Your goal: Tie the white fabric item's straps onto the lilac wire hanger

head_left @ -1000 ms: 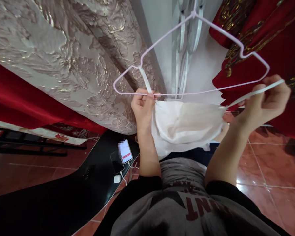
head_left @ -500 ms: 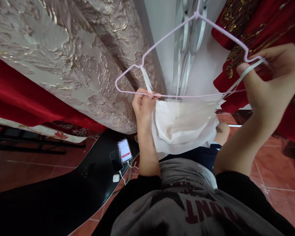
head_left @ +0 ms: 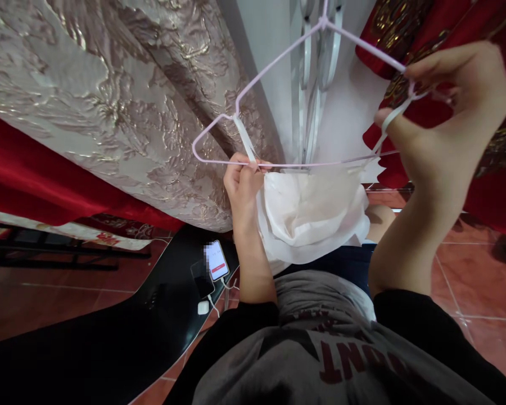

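Note:
A pale pink hanger (head_left: 278, 59) hangs from above, its bottom bar level with my hands. Beneath the bar hangs a thin white garment with narrow straps (head_left: 314, 211). One strap (head_left: 245, 138) is looped over the hanger's left notch. My left hand (head_left: 245, 183) is closed, pinching the garment's top left corner at the bar. Curled around the hanger's right end is my right hand (head_left: 447, 107), index fingertip on the sloping arm. The other strap (head_left: 394, 118) runs across my right thumb up to the right notch. My right palm hides part of that end.
Textured beige-pink fabric (head_left: 152, 112) hangs at the left, with red cloth (head_left: 59, 180) below it. Red, gold-trimmed fabric (head_left: 501, 185) hangs at the right. Two phones (head_left: 216, 260) and a white charger (head_left: 203, 307) lie on a black tabletop (head_left: 109, 332). White hangers (head_left: 307, 62) hang behind.
My right hand has moved left and slightly up, its index finger now touching the hanger's arm. The hanger has shifted slightly left. My left hand keeps its pinch.

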Motion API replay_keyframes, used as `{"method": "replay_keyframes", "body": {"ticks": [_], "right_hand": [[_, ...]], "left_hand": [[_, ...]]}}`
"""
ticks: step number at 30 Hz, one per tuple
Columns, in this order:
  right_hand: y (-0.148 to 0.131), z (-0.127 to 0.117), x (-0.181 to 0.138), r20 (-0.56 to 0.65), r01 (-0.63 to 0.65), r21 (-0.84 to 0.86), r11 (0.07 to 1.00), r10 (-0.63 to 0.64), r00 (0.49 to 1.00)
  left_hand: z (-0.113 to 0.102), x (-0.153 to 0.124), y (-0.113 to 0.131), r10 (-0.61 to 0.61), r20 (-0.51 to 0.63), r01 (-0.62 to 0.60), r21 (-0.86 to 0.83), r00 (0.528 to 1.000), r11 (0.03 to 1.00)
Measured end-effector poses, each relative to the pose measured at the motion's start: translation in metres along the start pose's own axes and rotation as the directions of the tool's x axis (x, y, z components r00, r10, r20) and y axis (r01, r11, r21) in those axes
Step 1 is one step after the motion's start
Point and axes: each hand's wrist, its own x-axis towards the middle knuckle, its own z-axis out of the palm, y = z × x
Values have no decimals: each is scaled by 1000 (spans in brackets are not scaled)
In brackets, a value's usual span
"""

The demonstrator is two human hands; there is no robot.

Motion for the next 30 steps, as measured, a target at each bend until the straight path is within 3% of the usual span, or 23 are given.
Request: {"method": "replay_keyframes", "body": {"ticks": [2,4,5,7,10,12,16,21,24,27,30], "right_hand": [[-8,1,-13,-7,132,20,991,-132,991],[-15,5,-28,-75,166,130,978,-157,985],[-18,7,-37,-71,124,185,975,-112,991],[-23,15,-54,54,-37,254,967,24,998],[-25,28,-73,276,-294,243,924,225,934],[-24,35,-81,267,-385,243,890,320,909],[-19,45,-84,161,-403,276,873,371,915],[-12,57,-87,152,-435,328,839,408,901],[-13,60,-89,162,-443,368,817,413,896],[-14,58,-89,192,-453,383,805,410,892],[-14,54,-88,191,-458,385,801,416,889]], "left_hand": [[0,-1,0,-4,15,4,-6,1000,1000],[1,-3,1,-15,25,15,-20,1000,1000],[2,-4,2,-19,25,20,-25,1000,999],[4,-6,4,-32,-1,32,-21,999,999],[6,-7,6,-41,-40,41,3,998,999],[5,-8,5,-34,-33,35,23,999,999],[-7,-12,7,-29,51,23,116,998,993],[-34,-16,35,-175,236,93,323,956,942],[-42,-11,58,-172,294,127,167,940,978],[-45,1,74,-99,206,115,-65,973,991],[-53,12,72,15,-13,-16,-99,1000,995]]}}
